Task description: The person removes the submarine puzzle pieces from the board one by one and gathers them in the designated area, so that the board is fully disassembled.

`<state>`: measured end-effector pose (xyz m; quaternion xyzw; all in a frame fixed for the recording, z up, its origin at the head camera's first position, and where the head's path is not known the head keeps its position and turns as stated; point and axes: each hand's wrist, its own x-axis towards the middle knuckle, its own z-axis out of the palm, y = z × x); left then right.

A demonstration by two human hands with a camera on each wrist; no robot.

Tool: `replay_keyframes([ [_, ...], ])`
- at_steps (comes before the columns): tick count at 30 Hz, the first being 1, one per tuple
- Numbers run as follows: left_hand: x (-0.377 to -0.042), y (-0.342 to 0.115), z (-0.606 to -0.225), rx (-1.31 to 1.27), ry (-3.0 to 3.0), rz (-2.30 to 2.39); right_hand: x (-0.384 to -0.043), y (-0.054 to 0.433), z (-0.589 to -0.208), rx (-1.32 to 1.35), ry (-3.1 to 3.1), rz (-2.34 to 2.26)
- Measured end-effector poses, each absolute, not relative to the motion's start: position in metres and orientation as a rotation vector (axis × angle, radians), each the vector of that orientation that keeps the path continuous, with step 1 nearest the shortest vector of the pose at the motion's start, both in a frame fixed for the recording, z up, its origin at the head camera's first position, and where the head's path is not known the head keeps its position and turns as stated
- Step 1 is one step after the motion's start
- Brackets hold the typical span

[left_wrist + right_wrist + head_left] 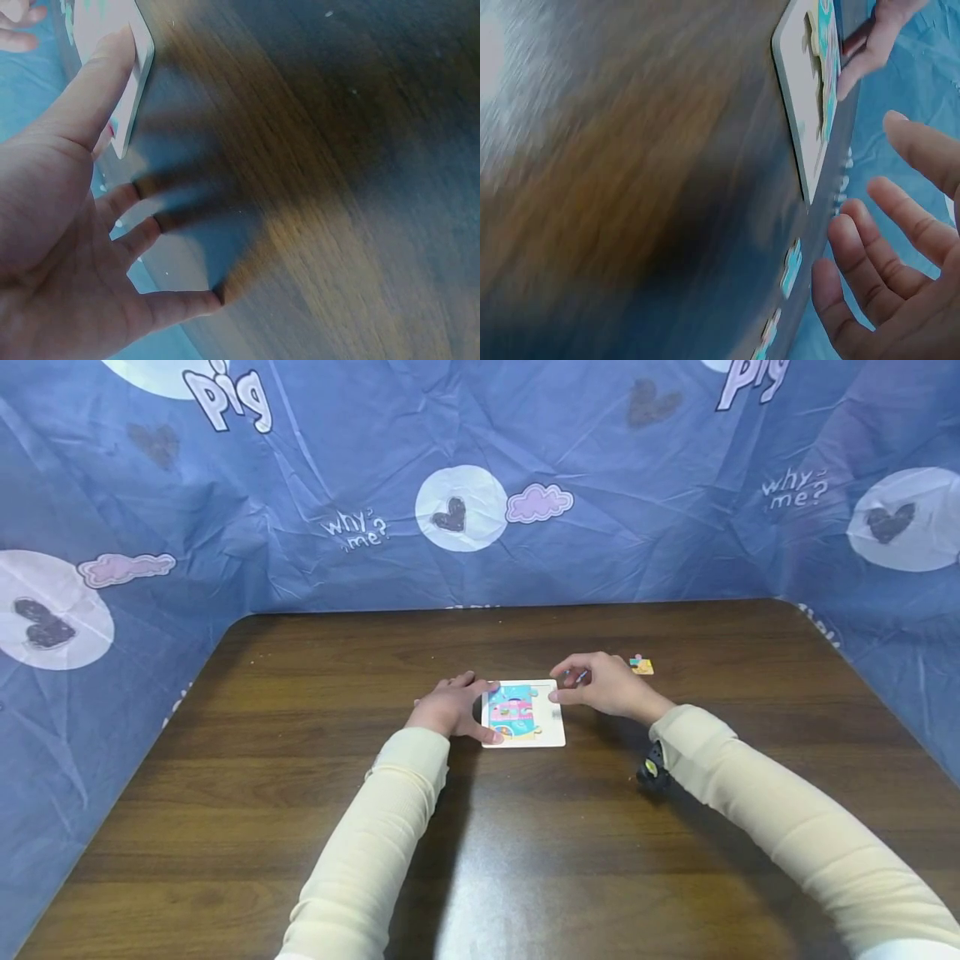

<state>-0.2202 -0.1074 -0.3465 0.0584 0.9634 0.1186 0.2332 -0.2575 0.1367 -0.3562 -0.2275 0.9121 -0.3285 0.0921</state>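
Observation:
A white puzzle board lies on the table with joined pieces, blue and pink, filling its left part; its right part is bare. My left hand rests at the board's left side, thumb on the near corner and a finger on the far corner, the other fingers spread over the table. Beside the far right corner, my right hand hovers with loosely bent fingers and nothing between them in the right wrist view. Below those fingers lies a light-blue puzzle piece, mostly hidden by the hand in the head view.
Another puzzle piece, yellow and blue, lies on the table just beyond the right hand. The brown wooden table meets a blue printed cloth at its back and sides. A dark device sits at the right wrist.

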Motion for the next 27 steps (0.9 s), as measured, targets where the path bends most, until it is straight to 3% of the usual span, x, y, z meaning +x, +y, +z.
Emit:
replay_keyframes([
  [27, -0.218, -0.109, -0.345, 0.166, 2.643, 0.33, -0.248, 0.094, -0.366, -0.579, 2.875, -0.571],
])
